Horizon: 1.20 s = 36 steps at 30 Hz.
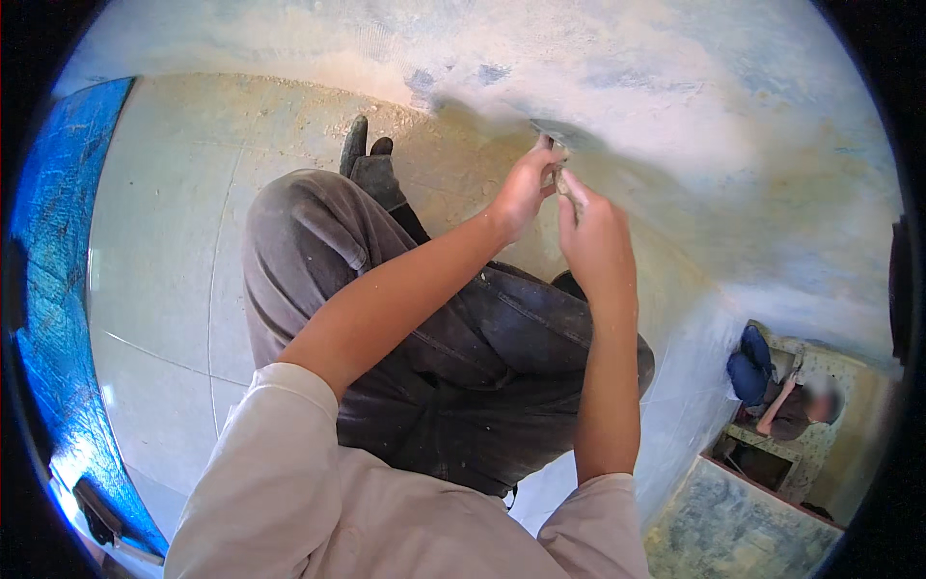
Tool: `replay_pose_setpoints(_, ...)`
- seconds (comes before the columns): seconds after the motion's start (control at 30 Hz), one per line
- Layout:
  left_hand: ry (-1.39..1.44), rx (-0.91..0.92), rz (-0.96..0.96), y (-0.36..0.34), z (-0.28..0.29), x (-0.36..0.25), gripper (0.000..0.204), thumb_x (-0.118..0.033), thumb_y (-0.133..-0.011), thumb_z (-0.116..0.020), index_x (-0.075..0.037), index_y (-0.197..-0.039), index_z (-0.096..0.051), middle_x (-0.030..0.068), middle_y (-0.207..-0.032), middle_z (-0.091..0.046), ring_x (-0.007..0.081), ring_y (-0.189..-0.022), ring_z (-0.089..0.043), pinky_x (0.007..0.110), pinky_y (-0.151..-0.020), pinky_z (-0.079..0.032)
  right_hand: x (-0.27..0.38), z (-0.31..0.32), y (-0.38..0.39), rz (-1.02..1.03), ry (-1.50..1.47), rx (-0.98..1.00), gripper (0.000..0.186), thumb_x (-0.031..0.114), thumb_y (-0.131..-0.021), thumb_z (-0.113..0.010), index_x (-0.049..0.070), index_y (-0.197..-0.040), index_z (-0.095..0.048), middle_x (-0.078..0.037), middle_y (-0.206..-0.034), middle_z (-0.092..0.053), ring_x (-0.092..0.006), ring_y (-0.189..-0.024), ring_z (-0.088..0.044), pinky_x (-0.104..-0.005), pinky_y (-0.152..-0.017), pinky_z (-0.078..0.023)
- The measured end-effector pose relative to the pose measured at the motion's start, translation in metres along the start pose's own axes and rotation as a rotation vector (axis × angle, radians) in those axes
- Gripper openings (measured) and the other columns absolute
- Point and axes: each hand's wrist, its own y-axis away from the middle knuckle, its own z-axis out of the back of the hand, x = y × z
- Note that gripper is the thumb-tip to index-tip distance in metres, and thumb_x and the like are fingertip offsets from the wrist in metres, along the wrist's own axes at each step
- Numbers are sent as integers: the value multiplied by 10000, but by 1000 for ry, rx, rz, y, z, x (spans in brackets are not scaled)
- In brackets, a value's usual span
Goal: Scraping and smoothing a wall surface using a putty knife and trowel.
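Note:
Both my hands meet in front of me, close to the base of the plastered wall (656, 87). A small putty knife (562, 181), smeared with pale material, is between them, its thin dark blade toward the wall. My right hand (600, 236) is closed around its handle end. Fingers of my left hand (523, 193) pinch it nearer the blade. Where each fingertip lies is partly hidden, and the right hand is slightly blurred. The wall by the blade has whitish and grey-blue patches and a shadow.
My bent legs (318, 222) and a dark split-toe shoe (376, 174) rest on the tiled floor (159, 251). Crumbs of debris (289, 111) lie along the wall's foot. A blue tarp (68, 222) covers the left side. At far right, another person (786, 410) sits near a patterned ledge.

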Motion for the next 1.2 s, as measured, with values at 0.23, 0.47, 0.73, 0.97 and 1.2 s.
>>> replay_pose_setpoints(0.23, 38, 23, 3, -4, -7, -1, 838, -328, -958, -458, -51, -1607, -5, 80, -1676, -137, 221, -1488, -262, 433, -1165, -250, 2, 11, 0, 16, -84, -21, 342, 149, -947, -588, 38, -1263, -657, -273, -973, -675, -432, -911, -656, -492, -798, -509)
replay_pose_setpoints(0.47, 3, -9, 6, -3, 6, 1, 758, -365, -1006, -411, -72, -1612, -62, 55, -1662, -183, 219, -1497, -236, 402, -1174, -222, 6, 13, -1, 38, -10, 31, 347, 131, -940, -590, 36, -1268, -653, -285, -963, -665, -447, -897, -650, -487, -790, -512)
replay_pose_setpoints(0.73, -36, 6, 46, 2, 5, -2, 792, -365, -981, -437, -23, -1600, -80, 98, -1681, -119, 235, -1513, -207, 402, -1187, -240, -1, -6, 2, 59, -21, -24, 360, 137, -945, -573, 28, -1280, -642, -287, -935, -662, -450, -886, -646, -500, -788, -505)
replay_pose_setpoints(0.97, -17, -63, 29, -2, 5, 8, 761, -362, -987, -420, -27, -1599, -117, 77, -1676, -156, 232, -1519, -192, 405, -1179, -247, -6, -1, -3, -60, -81, 31, 369, 148, -942, -582, 35, -1289, -639, -287, -930, -663, -447, -888, -646, -496, -784, -506)
replay_pose_setpoints(1.2, 2, -107, -40, 3, -3, 4, 734, -353, -993, -410, -38, -1599, -142, 106, -1650, -220, 225, -1490, -250, 399, -1171, -247, -32, -14, -4, 9, -118, 2, 359, 164, -944, -583, 60, -1281, -650, -294, -975, -662, -446, -912, -653, -484, -800, -519)
